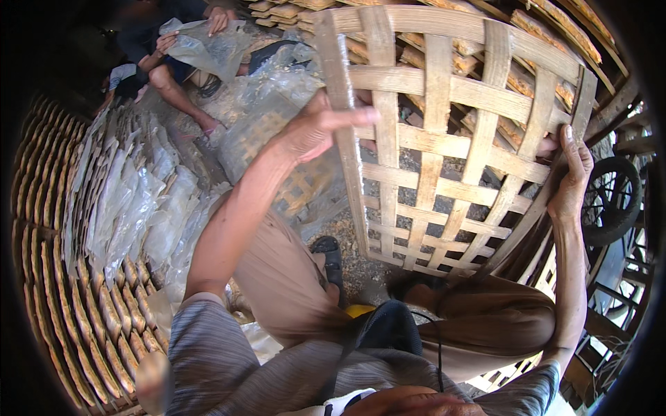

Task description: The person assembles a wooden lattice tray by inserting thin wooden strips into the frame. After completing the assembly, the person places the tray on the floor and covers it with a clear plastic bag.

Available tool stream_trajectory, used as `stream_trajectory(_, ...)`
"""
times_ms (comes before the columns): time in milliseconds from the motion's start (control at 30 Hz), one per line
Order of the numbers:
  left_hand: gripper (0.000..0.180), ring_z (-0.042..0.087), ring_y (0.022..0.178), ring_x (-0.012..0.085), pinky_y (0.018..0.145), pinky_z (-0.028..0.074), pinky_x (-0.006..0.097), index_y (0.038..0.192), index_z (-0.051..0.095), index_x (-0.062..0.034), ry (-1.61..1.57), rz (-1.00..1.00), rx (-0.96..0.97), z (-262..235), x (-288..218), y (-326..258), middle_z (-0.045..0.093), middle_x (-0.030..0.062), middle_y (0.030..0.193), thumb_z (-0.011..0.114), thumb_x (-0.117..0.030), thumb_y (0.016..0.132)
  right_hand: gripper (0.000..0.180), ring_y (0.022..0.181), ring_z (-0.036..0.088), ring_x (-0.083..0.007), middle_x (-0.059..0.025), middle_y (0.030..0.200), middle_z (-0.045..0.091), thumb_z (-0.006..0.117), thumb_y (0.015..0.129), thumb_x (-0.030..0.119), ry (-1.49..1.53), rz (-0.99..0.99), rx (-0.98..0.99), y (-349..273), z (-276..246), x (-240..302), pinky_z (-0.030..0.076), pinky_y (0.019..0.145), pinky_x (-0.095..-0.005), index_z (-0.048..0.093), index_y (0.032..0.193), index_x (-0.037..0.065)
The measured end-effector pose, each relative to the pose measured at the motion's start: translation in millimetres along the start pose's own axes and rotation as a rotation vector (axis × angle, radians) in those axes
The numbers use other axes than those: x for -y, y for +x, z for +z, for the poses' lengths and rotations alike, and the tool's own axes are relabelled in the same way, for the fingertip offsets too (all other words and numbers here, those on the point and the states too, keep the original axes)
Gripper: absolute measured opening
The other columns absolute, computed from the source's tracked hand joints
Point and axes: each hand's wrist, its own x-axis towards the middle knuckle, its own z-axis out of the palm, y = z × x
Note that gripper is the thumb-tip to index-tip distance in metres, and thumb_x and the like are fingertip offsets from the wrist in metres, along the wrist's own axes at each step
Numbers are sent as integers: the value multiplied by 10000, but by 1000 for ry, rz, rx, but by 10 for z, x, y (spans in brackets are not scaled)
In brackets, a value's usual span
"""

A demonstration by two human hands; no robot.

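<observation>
I hold a woven bamboo rack [454, 144], an open lattice of flat strips in a wooden frame, tilted up in front of my knees. My left hand [320, 128] is closed around its left edge, the thumb stretched across the front and the fingers partly hidden behind the frame. At the opposite edge, my right hand [570, 166] grips the frame with the thumb in front and fingertips showing through the lattice. To the left of the rack lies clear plastic sheeting [274, 128], with another lattice faintly visible beneath it.
Crumpled plastic sheets [132, 187] are heaped on the left, beside rows of brownish slabs [104, 326]. Another person's hands [166, 43] hold a plastic sheet [205, 50] at the far left. More stacked slabs [531, 31] stand behind the rack. A black wheel [628, 201] is at the right.
</observation>
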Motion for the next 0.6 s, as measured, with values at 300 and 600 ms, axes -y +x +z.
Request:
stream_trajectory(300,328,693,1064,176,939,584,354,1180,699,-27,169,-24,5,30,103,52,744,123,1055,737,-282,977,380,856,698,-130,-77,989,746,664,1027,357,-138,-26,-217,197,-228,-3,561,796,-278,684,1210,25)
stream_trajectory(600,294,679,1056,158,941,577,353,1204,634,-4,74,237,-166,-10,24,58,708,103,1049,586,-264,1075,366,869,684,-107,-47,998,730,641,1045,374,17,172,-23,55,-18,-129,564,812,-281,680,1188,39)
